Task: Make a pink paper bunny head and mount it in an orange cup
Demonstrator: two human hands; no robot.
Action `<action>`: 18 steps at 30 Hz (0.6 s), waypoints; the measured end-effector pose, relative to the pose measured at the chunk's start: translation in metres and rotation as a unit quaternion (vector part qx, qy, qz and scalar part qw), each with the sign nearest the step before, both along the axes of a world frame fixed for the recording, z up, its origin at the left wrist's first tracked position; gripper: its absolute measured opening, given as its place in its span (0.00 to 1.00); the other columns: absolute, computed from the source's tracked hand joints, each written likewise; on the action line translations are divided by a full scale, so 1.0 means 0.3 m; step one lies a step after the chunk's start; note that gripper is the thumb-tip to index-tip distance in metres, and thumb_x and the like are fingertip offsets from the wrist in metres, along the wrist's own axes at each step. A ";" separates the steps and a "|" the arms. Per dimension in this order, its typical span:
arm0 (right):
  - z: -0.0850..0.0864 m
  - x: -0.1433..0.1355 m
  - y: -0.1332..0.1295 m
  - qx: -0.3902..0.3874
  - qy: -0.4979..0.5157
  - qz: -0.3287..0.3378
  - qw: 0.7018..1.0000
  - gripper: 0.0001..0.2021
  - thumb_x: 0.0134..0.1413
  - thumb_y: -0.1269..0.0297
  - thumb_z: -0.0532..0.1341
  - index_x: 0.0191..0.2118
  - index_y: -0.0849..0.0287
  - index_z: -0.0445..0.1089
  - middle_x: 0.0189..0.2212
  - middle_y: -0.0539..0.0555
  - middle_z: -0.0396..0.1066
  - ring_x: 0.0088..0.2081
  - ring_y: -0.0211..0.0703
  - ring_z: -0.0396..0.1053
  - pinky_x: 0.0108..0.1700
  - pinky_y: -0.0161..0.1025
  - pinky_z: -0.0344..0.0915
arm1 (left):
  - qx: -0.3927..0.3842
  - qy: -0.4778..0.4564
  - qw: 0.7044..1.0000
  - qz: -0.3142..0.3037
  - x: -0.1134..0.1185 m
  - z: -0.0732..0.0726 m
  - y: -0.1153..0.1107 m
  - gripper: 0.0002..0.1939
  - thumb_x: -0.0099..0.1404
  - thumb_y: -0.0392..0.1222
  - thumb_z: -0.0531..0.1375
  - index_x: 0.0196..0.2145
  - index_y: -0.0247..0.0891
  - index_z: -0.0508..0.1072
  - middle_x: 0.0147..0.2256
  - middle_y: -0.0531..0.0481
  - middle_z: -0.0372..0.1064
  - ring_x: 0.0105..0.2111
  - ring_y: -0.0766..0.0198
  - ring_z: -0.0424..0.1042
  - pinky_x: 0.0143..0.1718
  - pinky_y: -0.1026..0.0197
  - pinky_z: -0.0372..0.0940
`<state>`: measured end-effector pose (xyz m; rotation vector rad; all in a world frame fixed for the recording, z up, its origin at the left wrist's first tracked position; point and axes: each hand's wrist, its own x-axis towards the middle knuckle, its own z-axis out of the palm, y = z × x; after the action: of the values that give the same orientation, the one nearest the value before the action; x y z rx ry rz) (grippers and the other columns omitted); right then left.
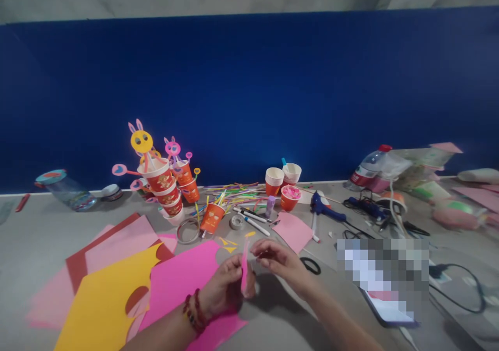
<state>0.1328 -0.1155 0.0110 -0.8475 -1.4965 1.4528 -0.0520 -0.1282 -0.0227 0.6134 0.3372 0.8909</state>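
Observation:
My left hand (228, 284), with a beaded bracelet on the wrist, pinches a small pink paper piece (245, 270) that stands nearly edge-on, so its full shape is hidden. Just to its right, my right hand (278, 260) hovers with bent fingers near the paper's upper edge. Whether those fingertips touch the paper or hold anything is too blurred to tell. Beneath the left forearm lies a bright pink sheet (183, 275), and left of it a yellow sheet (103, 294) with rounded cutouts. Small yellow scraps (229, 249) lie beyond the hands.
Decorated cup stacks (158, 182) with paper bunny heads stand back left. Pens (255, 223), a tape roll (236, 222) and a pink paper piece (293, 230) lie ahead. A blue glue gun (325, 209), a bottle (368, 168), cables and a phone (390, 309) occupy the right.

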 end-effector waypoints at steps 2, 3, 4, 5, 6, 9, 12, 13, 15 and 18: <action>-0.001 -0.055 -0.007 -0.038 0.034 0.021 0.998 0.14 0.53 0.53 0.68 0.40 0.57 0.74 0.41 0.56 0.72 0.45 0.48 0.70 0.47 0.43 0.66 | -0.035 -0.036 0.998 -0.046 -0.011 0.000 -0.005 0.19 0.55 0.49 0.71 0.24 0.37 0.65 0.15 0.59 0.54 0.17 0.72 0.54 0.23 0.66 0.54; -0.003 -0.077 -0.008 -0.058 0.050 0.027 0.997 0.14 0.52 0.53 0.69 0.39 0.57 0.74 0.39 0.55 0.72 0.43 0.47 0.70 0.46 0.43 0.65 | -0.053 -0.043 0.996 -0.061 -0.017 -0.001 -0.006 0.20 0.55 0.48 0.71 0.22 0.37 0.63 0.15 0.59 0.51 0.16 0.72 0.51 0.23 0.65 0.54; -0.005 -0.097 -0.010 -0.077 0.068 0.028 0.994 0.14 0.51 0.53 0.70 0.39 0.56 0.74 0.37 0.54 0.72 0.41 0.46 0.70 0.45 0.42 0.65 | -0.069 -0.045 0.994 -0.071 -0.024 -0.004 -0.007 0.22 0.56 0.47 0.70 0.21 0.38 0.61 0.14 0.60 0.49 0.16 0.72 0.49 0.23 0.65 0.53; -0.007 -0.116 -0.012 -0.092 0.086 0.029 0.992 0.14 0.50 0.53 0.71 0.38 0.56 0.74 0.36 0.53 0.71 0.39 0.45 0.70 0.44 0.42 0.65 | -0.079 -0.044 0.993 -0.076 -0.030 -0.008 -0.008 0.23 0.56 0.47 0.70 0.20 0.38 0.59 0.13 0.60 0.47 0.16 0.72 0.47 0.22 0.65 0.53; -0.009 -0.133 -0.015 -0.105 0.105 0.030 0.989 0.14 0.49 0.54 0.71 0.36 0.56 0.74 0.35 0.52 0.71 0.38 0.44 0.69 0.44 0.42 0.65 | -0.084 -0.042 0.992 -0.079 -0.036 -0.012 -0.008 0.25 0.56 0.48 0.70 0.19 0.38 0.57 0.13 0.60 0.45 0.16 0.72 0.45 0.22 0.65 0.52; -0.010 -0.173 -0.023 -0.137 0.143 0.024 0.980 0.13 0.45 0.56 0.73 0.31 0.57 0.73 0.32 0.51 0.69 0.35 0.42 0.68 0.42 0.40 0.64 | -0.082 -0.035 0.992 -0.089 -0.048 -0.028 -0.009 0.28 0.56 0.50 0.69 0.17 0.39 0.53 0.12 0.60 0.41 0.16 0.71 0.42 0.20 0.66 0.50; -0.010 -0.186 -0.022 -0.170 0.153 0.007 0.973 0.13 0.43 0.58 0.73 0.28 0.58 0.70 0.27 0.49 0.68 0.30 0.40 0.67 0.35 0.37 0.64 | -0.087 -0.036 0.989 -0.115 -0.053 -0.048 -0.004 0.28 0.54 0.52 0.70 0.17 0.39 0.55 0.13 0.60 0.43 0.17 0.70 0.44 0.19 0.67 0.49; -0.010 -0.183 -0.019 -0.176 0.150 0.005 0.973 0.13 0.43 0.58 0.73 0.27 0.58 0.70 0.25 0.48 0.67 0.28 0.39 0.66 0.33 0.36 0.63 | -0.092 -0.027 0.988 -0.124 -0.054 -0.056 0.002 0.25 0.53 0.53 0.70 0.18 0.39 0.58 0.13 0.59 0.45 0.17 0.70 0.47 0.19 0.67 0.49; -0.011 -0.165 -0.006 -0.173 0.131 0.000 0.976 0.13 0.44 0.58 0.72 0.27 0.58 0.69 0.22 0.46 0.67 0.24 0.36 0.64 0.29 0.34 0.61 | -0.101 0.006 0.987 -0.124 -0.052 -0.071 0.021 0.21 0.51 0.53 0.71 0.22 0.37 0.66 0.15 0.57 0.53 0.18 0.70 0.52 0.19 0.67 0.49; -0.015 -0.119 0.022 -0.152 0.093 -0.008 0.984 0.14 0.46 0.57 0.71 0.28 0.58 0.67 0.20 0.45 0.66 0.21 0.36 0.63 0.26 0.33 0.59 | -0.098 0.047 0.991 -0.078 -0.043 -0.087 0.060 0.19 0.53 0.53 0.69 0.29 0.34 0.71 0.20 0.53 0.62 0.18 0.72 0.56 0.18 0.69 0.46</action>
<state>0.0970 -0.1088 0.0066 -0.8725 -1.1439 1.7251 -0.0648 -0.1102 -0.0488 0.4936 0.4490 0.6714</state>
